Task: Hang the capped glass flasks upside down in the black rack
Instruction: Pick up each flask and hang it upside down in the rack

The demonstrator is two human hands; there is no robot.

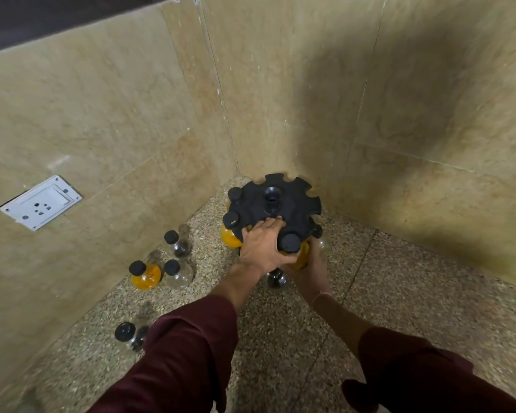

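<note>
The black round rack [292,204] with notches around its rim stands in the counter's corner. Black caps [234,193] sit in its left notches, with an orange flask [229,238] hanging below one. My left hand [261,247] lies over the rack's near rim and grips it. My right hand [309,274] reaches under the rim and holds an orange flask [301,257], whose black cap [291,242] sits in a front notch. On the counter stand loose capped flasks: an orange one [146,275], a clear one [180,273] and a dark-filled one [180,245].
Another capped flask [130,335] stands near my left sleeve. A dark-filled flask [276,279] shows under the rack between my wrists. Beige marble walls close the corner on two sides, with a white socket plate [41,202] on the left wall. Speckled counter stretches to the right.
</note>
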